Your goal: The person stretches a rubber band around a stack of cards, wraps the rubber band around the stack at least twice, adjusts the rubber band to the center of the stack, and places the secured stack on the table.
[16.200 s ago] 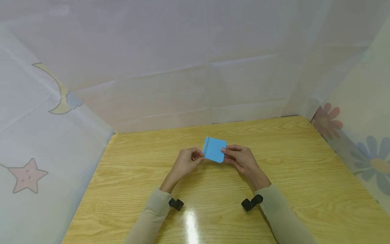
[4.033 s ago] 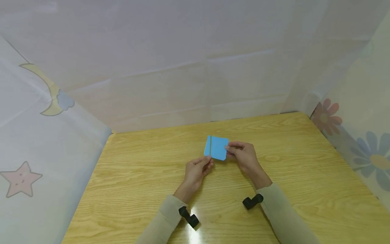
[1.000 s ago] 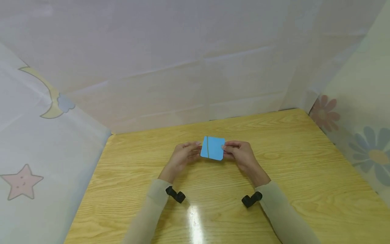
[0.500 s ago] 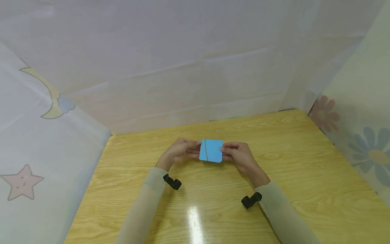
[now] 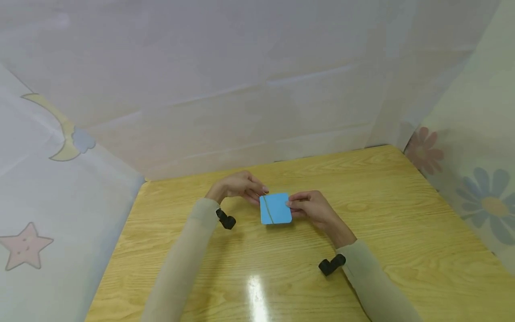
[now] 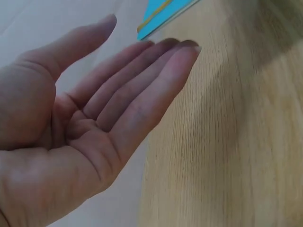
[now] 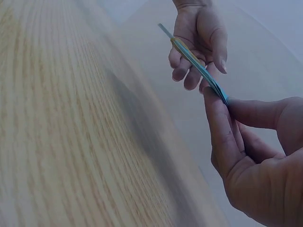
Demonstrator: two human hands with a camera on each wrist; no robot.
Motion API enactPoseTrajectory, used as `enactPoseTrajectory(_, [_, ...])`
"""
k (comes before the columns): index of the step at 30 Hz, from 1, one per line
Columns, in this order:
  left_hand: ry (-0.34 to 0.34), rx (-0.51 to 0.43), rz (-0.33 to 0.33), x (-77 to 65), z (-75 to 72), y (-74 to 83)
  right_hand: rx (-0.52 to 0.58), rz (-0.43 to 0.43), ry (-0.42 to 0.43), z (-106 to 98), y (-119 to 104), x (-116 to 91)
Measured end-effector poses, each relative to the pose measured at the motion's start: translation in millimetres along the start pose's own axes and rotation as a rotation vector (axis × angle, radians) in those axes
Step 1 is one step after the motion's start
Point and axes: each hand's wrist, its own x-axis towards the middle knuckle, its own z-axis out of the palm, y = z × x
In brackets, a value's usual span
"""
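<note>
A thin square stack of blue cards (image 5: 279, 208) with rounded corners is held above the table. A yellowish rubber band (image 5: 268, 210) runs round it, slanting near the left edge. My right hand (image 5: 317, 209) pinches the stack's right edge between thumb and fingers; the right wrist view shows the stack (image 7: 203, 71) edge-on, with layers. My left hand (image 5: 241, 184) is at the stack's upper left corner. In the left wrist view its fingers (image 6: 137, 111) are extended and the thumb stands apart, with the stack's banded corner (image 6: 163, 18) just beyond the fingertips.
A wood-grain table (image 5: 297, 277) lies under both hands. Pale cloth walls (image 5: 209, 80) stand at the back and sides, printed with a star, a moon and flowers. Black wrist cameras (image 5: 226, 220) sit on both sleeves.
Over the last second my left hand has moved up and outward to the stack's upper left corner. The stack has come slightly down and left, and the band slants more. The right hand keeps its pinch.
</note>
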Motion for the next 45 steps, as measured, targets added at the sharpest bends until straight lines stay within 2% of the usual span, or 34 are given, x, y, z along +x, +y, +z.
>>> enactPoseTrajectory(6, [-0.091,0.052,-0.042,6.4,-3.6,5.5,0.002,0.013,-0.019,-2,1,1])
enactPoseTrajectory(9, [-0.116,0.081,-0.049,8.6,-4.3,6.2,0.002,0.016,-0.018,-3,1,0])
enactPoseTrajectory(22, [-0.141,0.140,-0.058,9.4,-7.1,5.8,0.007,0.015,-0.033,-4,0,-2])
enactPoseTrajectory(33, [-0.163,0.224,-0.058,8.8,-3.9,7.8,-0.040,0.020,-0.064,-4,1,-1])
enactPoseTrajectory(37, [-0.154,0.239,-0.037,8.6,-2.4,7.7,-0.050,0.012,-0.076,0,3,1])
enactPoseTrajectory(42, [-0.151,0.308,0.032,15.6,6.1,10.2,-0.081,0.007,-0.093,5,3,1])
enactPoseTrajectory(45, [-0.137,0.323,0.039,19.4,10.2,9.1,-0.085,0.026,-0.087,6,4,0])
